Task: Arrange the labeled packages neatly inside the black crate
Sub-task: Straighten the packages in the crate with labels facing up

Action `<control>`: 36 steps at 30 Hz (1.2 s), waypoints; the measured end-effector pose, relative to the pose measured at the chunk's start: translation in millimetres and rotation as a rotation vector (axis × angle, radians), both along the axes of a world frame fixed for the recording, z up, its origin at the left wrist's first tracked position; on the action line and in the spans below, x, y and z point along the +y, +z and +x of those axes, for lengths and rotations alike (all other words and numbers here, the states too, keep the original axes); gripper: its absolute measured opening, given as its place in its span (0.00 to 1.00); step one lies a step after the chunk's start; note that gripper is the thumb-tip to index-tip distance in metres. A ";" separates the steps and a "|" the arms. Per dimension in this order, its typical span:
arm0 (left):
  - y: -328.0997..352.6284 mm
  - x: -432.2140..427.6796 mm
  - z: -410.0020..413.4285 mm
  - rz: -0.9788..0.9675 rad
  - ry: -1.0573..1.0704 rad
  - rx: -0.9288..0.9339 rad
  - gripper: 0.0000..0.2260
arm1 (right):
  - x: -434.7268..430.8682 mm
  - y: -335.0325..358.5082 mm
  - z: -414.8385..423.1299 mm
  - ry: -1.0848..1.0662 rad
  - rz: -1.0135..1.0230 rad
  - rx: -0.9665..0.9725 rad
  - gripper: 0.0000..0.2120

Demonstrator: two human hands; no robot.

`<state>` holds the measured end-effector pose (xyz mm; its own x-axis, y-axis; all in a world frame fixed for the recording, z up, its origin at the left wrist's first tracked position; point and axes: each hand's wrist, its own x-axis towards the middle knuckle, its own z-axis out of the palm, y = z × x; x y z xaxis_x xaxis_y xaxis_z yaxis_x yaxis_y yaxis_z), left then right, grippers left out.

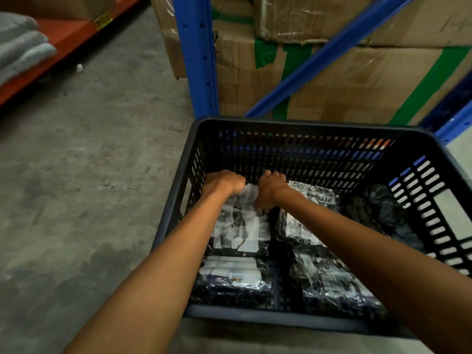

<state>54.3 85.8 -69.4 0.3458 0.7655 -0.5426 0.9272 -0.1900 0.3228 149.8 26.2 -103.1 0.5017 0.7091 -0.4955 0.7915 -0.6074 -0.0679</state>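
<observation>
Four labeled packages (240, 226) fill the black crate (293, 321); both hands grasp one.

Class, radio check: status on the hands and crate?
Left hand and right hand gripping far-left package. Black crate holds several. Nothing blocking.

1. A blue steel rack upright (195, 54) rises from a grey concrete floor (97, 154).
2. A blue diagonal brace (329, 52) slants up to the right of the upright.
3. Cardboard boxes (357, 83) patched with green tape (431, 83) sit stacked behind the brace.
4. Well left of the upright, an orange shelf (63, 44) carries folded grey cloth (21, 44) and a yellow label (103, 19).
</observation>
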 end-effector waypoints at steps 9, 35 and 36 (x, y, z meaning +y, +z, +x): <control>34.9 -16.3 -16.2 0.107 0.022 0.014 0.23 | -49.0 32.2 -0.2 0.058 0.286 0.161 0.33; 67.1 -14.4 -37.2 -0.471 0.600 -1.158 0.32 | -112.3 128.3 1.3 -0.421 0.851 1.181 0.44; 64.4 -15.0 -39.1 -0.464 0.588 -1.180 0.35 | -111.5 125.3 3.3 -0.521 0.855 1.308 0.34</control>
<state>15.2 70.8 -4.9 0.4658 0.7891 -0.4004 -0.0269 0.4649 0.8850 153.1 -85.2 22.2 0.3400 0.8820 -0.3261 -0.3339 -0.2110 -0.9187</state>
